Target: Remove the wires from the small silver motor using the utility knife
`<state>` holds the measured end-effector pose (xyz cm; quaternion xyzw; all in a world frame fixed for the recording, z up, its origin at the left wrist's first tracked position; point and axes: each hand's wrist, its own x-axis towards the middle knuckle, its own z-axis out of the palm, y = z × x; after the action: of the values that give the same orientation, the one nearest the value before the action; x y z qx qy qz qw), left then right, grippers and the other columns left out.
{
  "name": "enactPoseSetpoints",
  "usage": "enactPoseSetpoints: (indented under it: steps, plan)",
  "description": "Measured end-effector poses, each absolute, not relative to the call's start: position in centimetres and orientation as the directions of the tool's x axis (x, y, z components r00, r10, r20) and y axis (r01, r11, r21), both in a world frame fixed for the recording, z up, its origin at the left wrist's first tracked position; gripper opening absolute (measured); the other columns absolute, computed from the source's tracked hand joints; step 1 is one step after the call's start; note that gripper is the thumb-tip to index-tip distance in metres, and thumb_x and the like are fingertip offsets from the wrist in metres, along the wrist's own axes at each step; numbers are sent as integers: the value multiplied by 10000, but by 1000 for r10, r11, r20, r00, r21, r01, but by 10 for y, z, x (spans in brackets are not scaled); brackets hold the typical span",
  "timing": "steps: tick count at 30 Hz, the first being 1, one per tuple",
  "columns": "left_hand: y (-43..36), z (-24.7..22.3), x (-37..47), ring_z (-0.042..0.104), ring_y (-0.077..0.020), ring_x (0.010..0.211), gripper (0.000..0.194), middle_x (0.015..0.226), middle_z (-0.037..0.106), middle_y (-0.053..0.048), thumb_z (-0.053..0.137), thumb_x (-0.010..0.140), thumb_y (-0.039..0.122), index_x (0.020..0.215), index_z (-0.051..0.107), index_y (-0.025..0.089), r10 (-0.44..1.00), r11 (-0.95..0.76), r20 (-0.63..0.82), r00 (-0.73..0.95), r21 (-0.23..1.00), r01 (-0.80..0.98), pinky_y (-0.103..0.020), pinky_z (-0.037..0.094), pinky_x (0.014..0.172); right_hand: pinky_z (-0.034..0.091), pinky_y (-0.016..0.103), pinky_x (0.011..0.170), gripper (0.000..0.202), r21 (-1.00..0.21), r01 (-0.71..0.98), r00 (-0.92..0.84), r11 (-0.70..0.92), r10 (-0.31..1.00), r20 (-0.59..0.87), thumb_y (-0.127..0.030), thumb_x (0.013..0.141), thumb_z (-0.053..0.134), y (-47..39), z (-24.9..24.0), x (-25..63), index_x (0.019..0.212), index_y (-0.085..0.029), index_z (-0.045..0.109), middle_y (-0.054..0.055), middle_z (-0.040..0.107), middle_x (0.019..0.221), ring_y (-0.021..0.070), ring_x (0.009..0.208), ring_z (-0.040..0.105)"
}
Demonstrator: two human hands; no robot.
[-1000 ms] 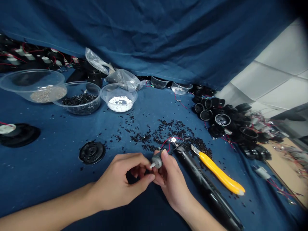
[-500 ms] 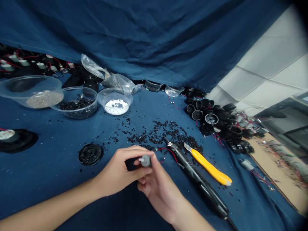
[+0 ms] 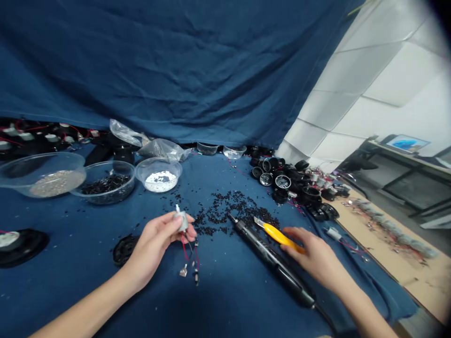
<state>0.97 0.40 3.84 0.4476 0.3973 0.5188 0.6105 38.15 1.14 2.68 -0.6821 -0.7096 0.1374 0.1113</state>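
A small grey motor sits pinched between the thumb and fingers of the left hand, its pale shaft pointing up and its red and dark wires hanging below with small parts at their ends. The left forearm slants up from the lower left, the back of the hand partly turned to the camera and the fingers curled around the motor.

The right hand reaches in from the lower right, palm down, thumb and fingers spread either side of the rear of a yellow-handled cutter; whether they press on it, I cannot tell. Just beside the cutter lies a black electric screwdriver, slanting, its tip near scattered black bits on the blue cloth.

A black round part lies partly behind the left forearm. Farther out stand three clear bowls and, to the right, a heap of black housings.
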Motion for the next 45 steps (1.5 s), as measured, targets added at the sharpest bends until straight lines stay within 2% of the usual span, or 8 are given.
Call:
enactPoseSetpoints:
  steps: [3, 7, 13, 16, 20, 23, 30, 45]
  plan:
    - [1, 37, 12, 611, -173, 715, 336, 743, 685, -55, 637, 874, 437, 995, 692, 129, 987, 26, -1, 158, 987, -157, -271, 473, 698, 475, 408, 897, 357, -303, 949, -108, 86, 992, -58, -380, 857, 519, 15, 14, 386, 1148, -196, 611, 104, 641, 1142, 264, 1030, 617]
    - [-4, 37, 14, 599, -169, 682, 331, 689, 656, -29, 651, 854, 427, 1001, 703, 134, 980, -71, 79, 183, 996, -53, -276, 474, 683, 486, 390, 868, 340, -330, 936, -134, 125, 991, -6, -396, 909, 437, 14, 10, 385, 1134, -192, 589, 109, 624, 1119, 235, 964, 624]
    - [-11, 36, 14, 608, -182, 738, 226, 776, 684, -30, 685, 825, 364, 958, 739, 189, 984, -124, 112, 135, 989, 79, -284, 478, 717, 512, 324, 774, 397, -405, 891, -54, 208, 931, 360, -491, 903, 477, 6, 44, 364, 1165, -206, 565, 105, 612, 1087, 214, 898, 622]
    - [-12, 36, 13, 595, -180, 725, 190, 769, 674, -23, 723, 800, 346, 922, 753, 203, 978, -196, 182, 101, 969, 150, -279, 467, 690, 519, 237, 647, 362, -508, 810, -45, 294, 894, 446, -456, 910, 497, -13, 65, 322, 1209, -253, 525, 72, 658, 1031, 174, 816, 655]
    - [-11, 37, 11, 575, -156, 667, 197, 717, 645, 3, 752, 794, 294, 983, 756, 237, 946, -323, 315, 70, 924, 207, -258, 454, 629, 529, 209, 648, 299, -316, 747, -365, 585, 758, 540, -445, 916, 498, -34, 70, 268, 1143, -258, 550, 55, 718, 973, 169, 804, 702]
    - [-10, 37, 10, 602, -150, 688, 233, 778, 678, 6, 747, 809, 248, 1041, 738, 263, 918, -397, 384, 101, 886, 240, -251, 475, 642, 536, 210, 666, 288, -203, 701, -461, 684, 652, 602, -479, 918, 495, -34, 66, 253, 1072, -248, 575, 39, 744, 884, 176, 797, 716]
    - [-13, 34, 12, 622, -122, 742, 313, 869, 696, 10, 736, 825, 183, 1129, 689, 245, 821, -571, 549, 160, 782, 250, -217, 489, 682, 557, 215, 664, 373, -183, 708, -444, 682, 632, 636, -520, 917, 490, -30, 57, 261, 999, -195, 654, 43, 748, 855, 174, 758, 720]
    - [-16, 33, 13, 589, -99, 742, 309, 850, 659, 15, 710, 859, 203, 1163, 653, 207, 771, -637, 598, 218, 726, 258, -202, 470, 693, 576, 215, 670, 404, -150, 728, -437, 669, 621, 651, -531, 905, 504, -34, 54, 264, 980, -173, 674, 66, 750, 854, 192, 779, 728]
